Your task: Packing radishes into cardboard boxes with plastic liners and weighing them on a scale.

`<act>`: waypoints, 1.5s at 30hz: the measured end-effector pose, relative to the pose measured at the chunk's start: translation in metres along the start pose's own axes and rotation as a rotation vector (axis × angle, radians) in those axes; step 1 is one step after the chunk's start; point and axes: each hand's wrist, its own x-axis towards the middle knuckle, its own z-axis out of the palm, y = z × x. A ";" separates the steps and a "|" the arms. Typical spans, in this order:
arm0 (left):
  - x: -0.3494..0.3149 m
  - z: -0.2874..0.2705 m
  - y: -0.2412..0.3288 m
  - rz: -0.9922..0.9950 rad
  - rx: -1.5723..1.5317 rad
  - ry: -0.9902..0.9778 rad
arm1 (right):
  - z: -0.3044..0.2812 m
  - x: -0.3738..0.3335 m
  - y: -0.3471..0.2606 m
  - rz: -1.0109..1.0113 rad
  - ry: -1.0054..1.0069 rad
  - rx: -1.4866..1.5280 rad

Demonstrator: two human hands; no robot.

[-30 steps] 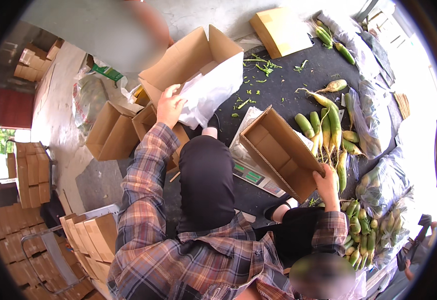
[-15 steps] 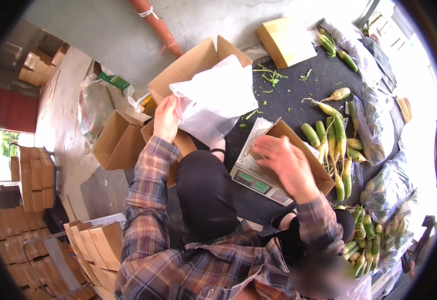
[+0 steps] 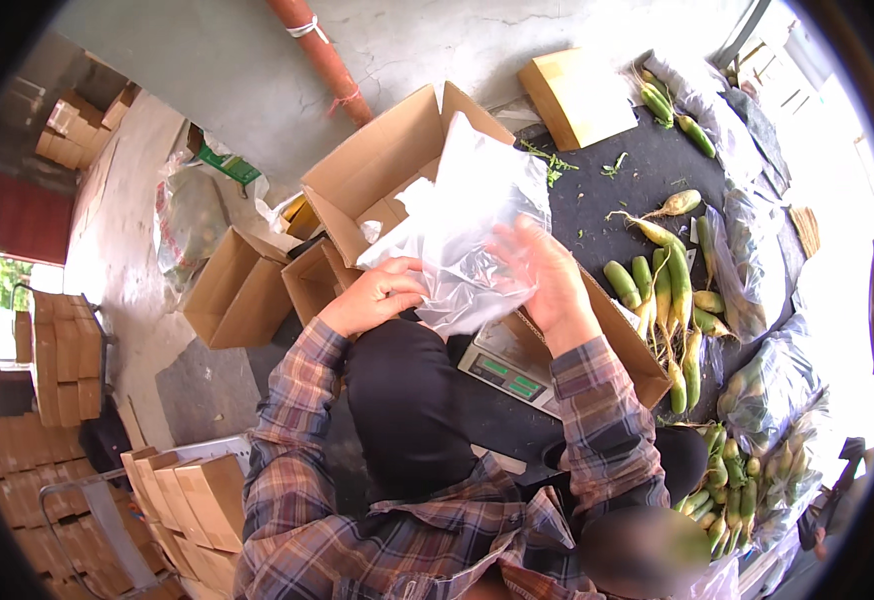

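Observation:
A clear plastic bag (image 3: 477, 215) is stretched between my hands over a large open cardboard box. My left hand (image 3: 379, 296) pinches its near left edge. My right hand (image 3: 549, 278) is closed on its right side, with its fingertips blurred behind the film. Under my right forearm a digital scale (image 3: 502, 370) with green displays carries an open cardboard box (image 3: 625, 335), partly hidden by the arm. The large cardboard box (image 3: 372, 160) stands beyond the bag, with white pieces inside.
Long green-and-white radishes (image 3: 677, 285) lie to the right on a dark mat (image 3: 597, 210). Bagged radishes (image 3: 772, 380) are stacked farther right. A closed carton (image 3: 577, 95) sits by the wall. Open cartons (image 3: 235, 290) stand at left, near a trolley of boxes (image 3: 192, 490).
My right hand has moved left from above the scale to the bag and taken hold of it. My left hand has come lower and right. The bag is now drawn out between both.

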 end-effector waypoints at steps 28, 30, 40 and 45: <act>0.108 0.003 -0.088 -0.205 0.637 0.322 | -0.047 -0.130 -0.086 -0.603 0.308 -0.101; 0.110 0.018 -0.048 -0.065 0.978 0.688 | -0.083 -0.140 -0.098 -0.595 0.185 -0.278; 0.121 0.041 0.041 -0.375 -0.890 -0.198 | -0.143 -0.121 -0.092 -0.383 0.254 -0.164; 0.125 0.042 0.073 -0.425 -0.771 0.058 | -0.178 -0.111 -0.101 -0.401 0.388 -0.260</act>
